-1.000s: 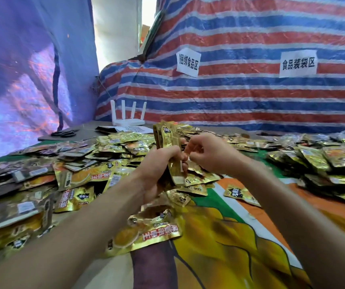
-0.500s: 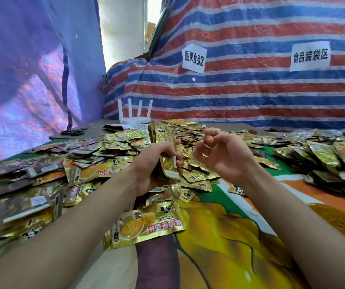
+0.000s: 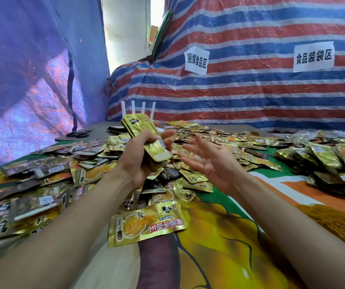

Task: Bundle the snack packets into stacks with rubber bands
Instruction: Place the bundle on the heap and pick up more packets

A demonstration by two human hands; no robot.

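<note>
- Right hand [image 3: 211, 161] sprang off the stack [image 3: 144, 136], fingers spread, holding nothing
- Left hand [image 3: 140, 163] kept gripping it; no rubber band visible, bundling probably unfinished

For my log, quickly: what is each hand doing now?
Left hand: grips a stack of shiny gold foil snack packets.
Right hand: open, holds nothing.
</note>
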